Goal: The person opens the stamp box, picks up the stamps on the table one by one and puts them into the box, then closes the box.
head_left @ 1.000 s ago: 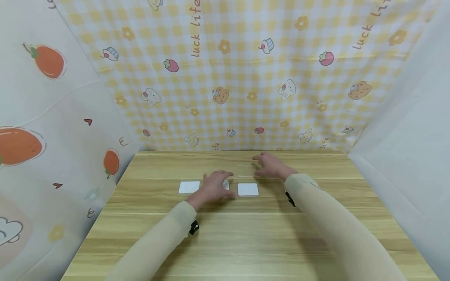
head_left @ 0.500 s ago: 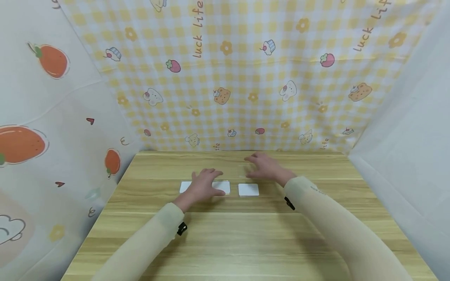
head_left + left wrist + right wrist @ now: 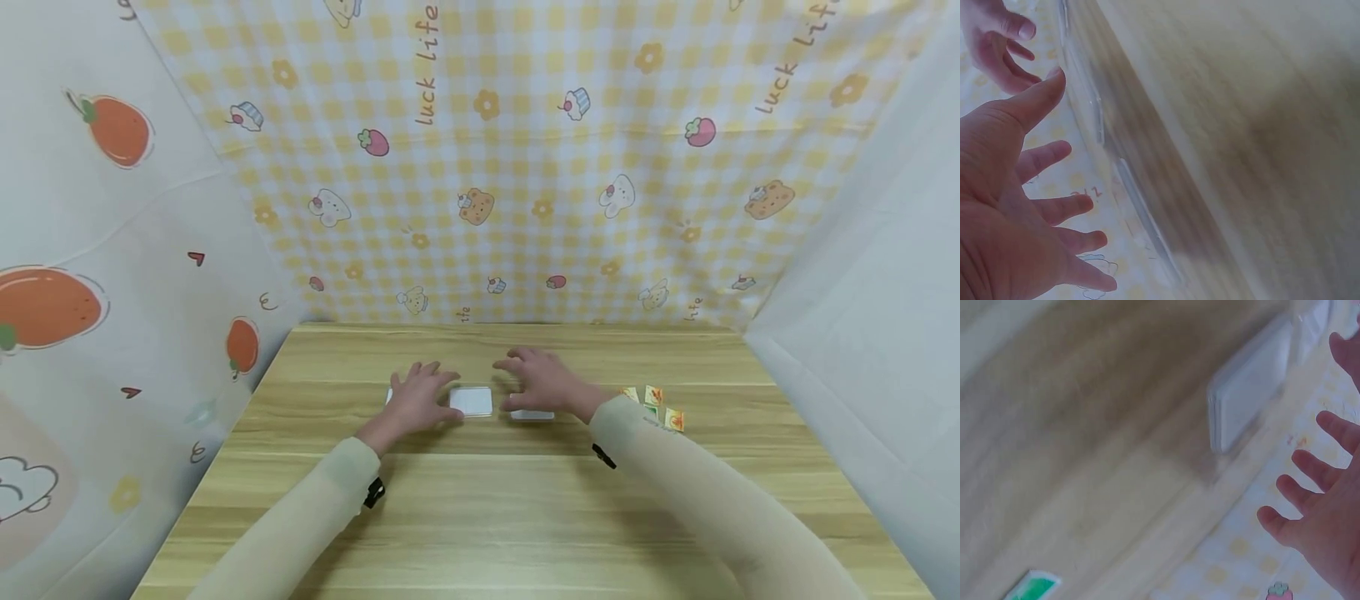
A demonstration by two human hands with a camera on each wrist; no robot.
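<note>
Three flat white rectangular pieces with clear rims lie in a row on the wooden table. My left hand (image 3: 416, 400) is over the left piece (image 3: 388, 397), its fingers spread and holding nothing; most of that piece is hidden. Between the hands lies the middle piece (image 3: 471, 402), fully in sight. My right hand (image 3: 546, 383) hovers over the right piece (image 3: 532, 414), covering its far part. In the right wrist view this piece (image 3: 1250, 387) shows a thick clear edge, and the fingers of the right hand (image 3: 1329, 506) are spread apart from it.
Several small picture pieces (image 3: 653, 396), orange and green, lie by the right sleeve, partly covered by it. A yellow checked cloth (image 3: 480, 167) hangs behind the table (image 3: 480, 517). White cloths flank both sides.
My left hand has moved left, uncovering the middle piece. My right hand has moved left and nearer, over the right piece. Small picture pieces have come into sight; a faint clear outline is no longer visible.
</note>
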